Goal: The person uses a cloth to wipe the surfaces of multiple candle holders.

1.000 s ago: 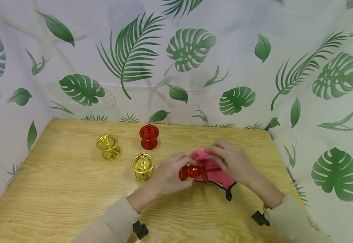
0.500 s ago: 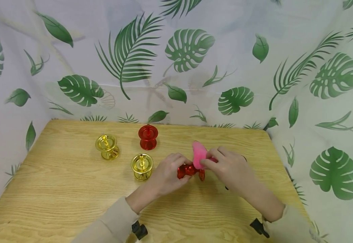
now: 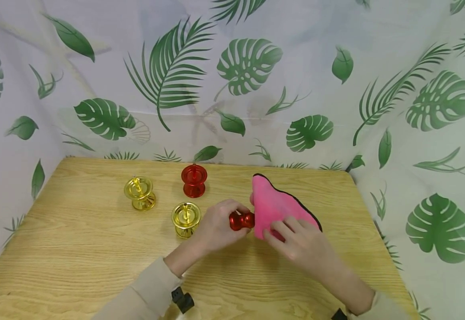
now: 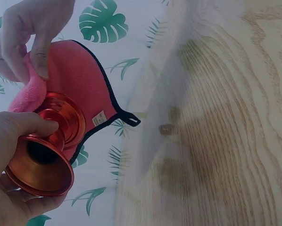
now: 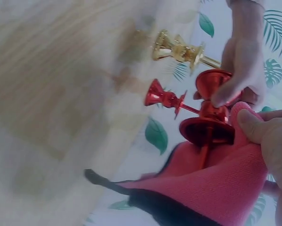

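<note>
My left hand grips a shiny red metal candle holder round its narrow waist, tipped on its side with the hollow base toward the left. My right hand pinches a pink cleaning cloth with a dark edge. In the head view the cloth covers the holder's dish end. From the right wrist view, the red dish and its spike point toward the cloth, and the cloth's pinched fold lies against the dish rim. A dark hanging loop and a white label show on the cloth.
Another red candle holder stands upright at the back of the wooden table. Two gold ones, a farther and a nearer, stand to the left of my left hand. A leaf-printed sheet hangs behind the table.
The cloth has been lifted and spread out over the dish end, hiding the spike from the head view. My right hand has moved slightly nearer; my left hand keeps its hold, shifting slightly left.
</note>
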`<state>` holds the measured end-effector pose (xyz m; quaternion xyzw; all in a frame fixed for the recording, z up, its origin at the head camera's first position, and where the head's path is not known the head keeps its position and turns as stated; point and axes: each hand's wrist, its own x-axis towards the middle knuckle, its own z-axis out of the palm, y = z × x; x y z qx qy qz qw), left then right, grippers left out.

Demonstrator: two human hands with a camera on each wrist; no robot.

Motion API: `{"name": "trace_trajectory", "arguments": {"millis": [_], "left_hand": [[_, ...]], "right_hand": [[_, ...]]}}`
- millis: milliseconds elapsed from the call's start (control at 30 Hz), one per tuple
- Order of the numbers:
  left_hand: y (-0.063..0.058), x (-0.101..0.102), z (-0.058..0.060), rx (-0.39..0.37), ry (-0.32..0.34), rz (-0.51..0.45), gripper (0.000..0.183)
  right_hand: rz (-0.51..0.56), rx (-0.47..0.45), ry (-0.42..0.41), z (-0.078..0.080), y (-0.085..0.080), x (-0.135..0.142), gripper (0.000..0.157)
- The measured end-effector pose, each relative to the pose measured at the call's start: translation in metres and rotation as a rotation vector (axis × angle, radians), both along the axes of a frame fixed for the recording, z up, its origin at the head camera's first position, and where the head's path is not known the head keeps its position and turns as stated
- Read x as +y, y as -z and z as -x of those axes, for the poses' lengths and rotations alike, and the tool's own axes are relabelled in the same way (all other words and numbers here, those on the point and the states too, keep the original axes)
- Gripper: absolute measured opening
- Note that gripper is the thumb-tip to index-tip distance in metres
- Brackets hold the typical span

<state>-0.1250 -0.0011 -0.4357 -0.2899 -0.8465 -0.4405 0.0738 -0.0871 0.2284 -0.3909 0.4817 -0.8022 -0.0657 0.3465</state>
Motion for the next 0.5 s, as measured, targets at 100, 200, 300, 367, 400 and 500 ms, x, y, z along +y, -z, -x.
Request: {"name": "trace_trajectory", "arguments": {"millis": [100,200,300,367,400,500], "left_hand": [[0.0,0.0,0.0,-0.069,-0.015,-0.032,0.032],[0.0,0.0,-0.001,-0.125,-0.026,-0.05,0.032],[0.001,-0.001,0.0,-0.15,-0.031,-0.06,0.032],[0.0,-0.001,0.0,-0.153,-0.029,-0.061,0.032],[0.0,-0.001,0.0,-0.152,-0.027,-0.061,0.033],[-0.002,-0.001,-0.001,-0.125,-0.018,-0.049,0.033]], "right_hand": [[0.0,0.102,-0.044,-0.002,0.006,-0.001,0.037],[0.018,0.17,-0.083,-0.004,0.012,-0.002,0.033],[0.064,0.198,-0.103,-0.007,0.018,-0.003,0.032],[0.11,0.195,-0.103,-0.007,0.023,-0.002,0.031],[0.137,0.189,-0.097,-0.007,0.024,-0.001,0.03],[0.207,0.157,-0.072,-0.005,0.026,-0.001,0.029]]}}
